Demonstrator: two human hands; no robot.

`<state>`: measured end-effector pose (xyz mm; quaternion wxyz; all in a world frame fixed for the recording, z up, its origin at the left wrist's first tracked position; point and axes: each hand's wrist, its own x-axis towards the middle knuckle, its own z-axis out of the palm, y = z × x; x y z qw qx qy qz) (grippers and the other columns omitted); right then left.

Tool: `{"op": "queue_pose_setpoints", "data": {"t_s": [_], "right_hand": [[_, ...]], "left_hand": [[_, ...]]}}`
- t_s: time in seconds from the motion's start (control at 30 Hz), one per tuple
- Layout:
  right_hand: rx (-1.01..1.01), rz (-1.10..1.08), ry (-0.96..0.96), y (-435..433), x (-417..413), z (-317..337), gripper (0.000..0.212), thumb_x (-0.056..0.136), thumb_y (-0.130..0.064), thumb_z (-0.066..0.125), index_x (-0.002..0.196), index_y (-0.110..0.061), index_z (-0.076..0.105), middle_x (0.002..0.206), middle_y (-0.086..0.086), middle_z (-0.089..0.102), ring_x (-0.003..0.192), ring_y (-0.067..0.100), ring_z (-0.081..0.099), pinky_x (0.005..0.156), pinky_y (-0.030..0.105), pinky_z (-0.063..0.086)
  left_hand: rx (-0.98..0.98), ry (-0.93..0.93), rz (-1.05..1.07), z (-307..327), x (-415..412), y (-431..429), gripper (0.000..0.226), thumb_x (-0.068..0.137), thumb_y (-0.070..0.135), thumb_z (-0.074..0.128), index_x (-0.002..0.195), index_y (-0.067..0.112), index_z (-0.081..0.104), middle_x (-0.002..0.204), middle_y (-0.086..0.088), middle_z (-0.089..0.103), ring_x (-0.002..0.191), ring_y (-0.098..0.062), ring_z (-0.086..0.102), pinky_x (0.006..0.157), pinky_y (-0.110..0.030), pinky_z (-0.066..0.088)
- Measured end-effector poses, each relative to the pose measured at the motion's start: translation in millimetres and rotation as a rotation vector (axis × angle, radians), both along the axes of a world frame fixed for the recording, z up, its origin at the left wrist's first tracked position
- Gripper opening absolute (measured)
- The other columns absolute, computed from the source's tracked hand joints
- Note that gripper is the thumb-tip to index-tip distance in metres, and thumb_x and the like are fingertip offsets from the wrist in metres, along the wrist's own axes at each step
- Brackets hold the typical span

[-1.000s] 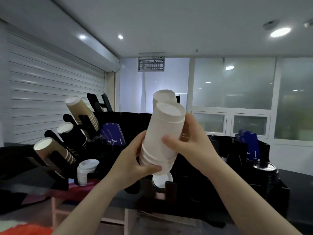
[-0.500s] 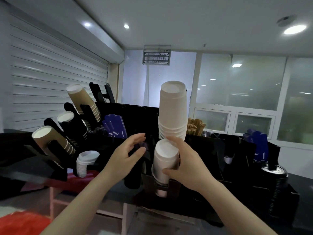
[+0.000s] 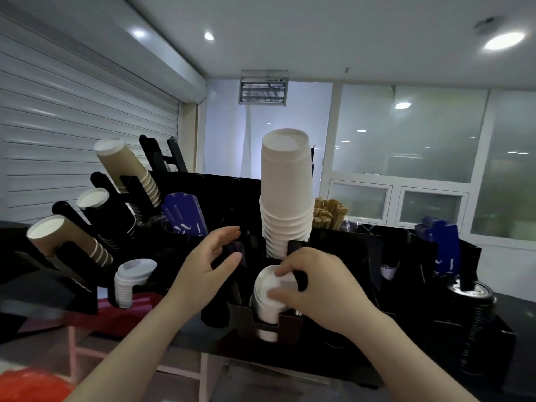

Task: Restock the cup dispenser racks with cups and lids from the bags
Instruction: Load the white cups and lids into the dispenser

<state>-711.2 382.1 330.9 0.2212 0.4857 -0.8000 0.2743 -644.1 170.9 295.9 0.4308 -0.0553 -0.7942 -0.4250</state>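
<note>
Down in a front slot of the black rack [image 3: 342,256] sits a short stack of white cups [image 3: 268,311], base up. The right hand [image 3: 319,288] curls over its top, fingers and thumb gripping it. Just left of that stack the left hand [image 3: 207,268] hovers, fingers loosely spread, holding nothing. Directly behind it rises a taller cup stack [image 3: 285,192]; white lids [image 3: 130,282] sit well to its left.
</note>
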Motion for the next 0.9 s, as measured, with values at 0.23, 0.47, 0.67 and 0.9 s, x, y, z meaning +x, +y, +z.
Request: {"op": "queue_pose_setpoints", "data": {"t_s": [0.23, 0.47, 0.67, 0.9], "right_hand": [[-0.551, 0.079, -0.178, -5.4, -33.2, 42.2, 0.070, 0.055, -0.056, 0.075, 0.117, -0.046, 0.044, 0.112, -0.020, 0.053, 0.103, -0.003, 0.052, 0.085, 0.018, 0.045], [-0.280, 0.211, -0.287, -36.4, -60.4, 72.8, 0.082, 0.045, -0.057, 0.082, 0.115, -0.047, 0.041, 0.105, -0.026, 0.060, 0.098, -0.006, 0.058, 0.079, 0.029, 0.052], [-0.211, 0.263, -0.289, -34.0, -71.7, 88.5, 0.075, 0.047, -0.046, 0.084, 0.115, -0.035, 0.053, 0.106, -0.013, 0.067, 0.101, 0.008, 0.064, 0.087, 0.043, 0.053], [-0.303, 0.323, -0.318, -35.5, -63.7, 92.2, 0.074, 0.048, -0.046, 0.084, 0.115, -0.034, 0.055, 0.105, -0.014, 0.068, 0.099, 0.007, 0.064, 0.083, 0.036, 0.054]], "left_hand": [[-0.065, -0.121, -0.031, 30.3, -34.1, 1.8, 0.088, 0.070, 0.027, 0.082, 0.142, 0.035, 0.031, 0.141, 0.021, 0.039, 0.130, 0.008, 0.034, 0.106, -0.013, 0.026], [-0.050, -0.203, -0.228, 50.4, -70.6, 2.9, 0.066, 0.068, 0.004, 0.082, 0.118, 0.033, 0.051, 0.108, 0.026, 0.066, 0.105, 0.005, 0.059, 0.082, -0.007, 0.044], [0.029, -0.160, -0.246, 46.6, -79.0, -1.8, 0.051, 0.069, -0.003, 0.079, 0.109, 0.023, 0.060, 0.100, 0.013, 0.072, 0.097, -0.005, 0.066, 0.079, -0.015, 0.048], [-0.020, -0.155, -0.183, 44.5, -74.2, 3.0, 0.038, 0.072, -0.003, 0.077, 0.101, 0.016, 0.060, 0.075, 0.027, 0.067, 0.068, 0.011, 0.060, 0.063, -0.005, 0.042]]}}
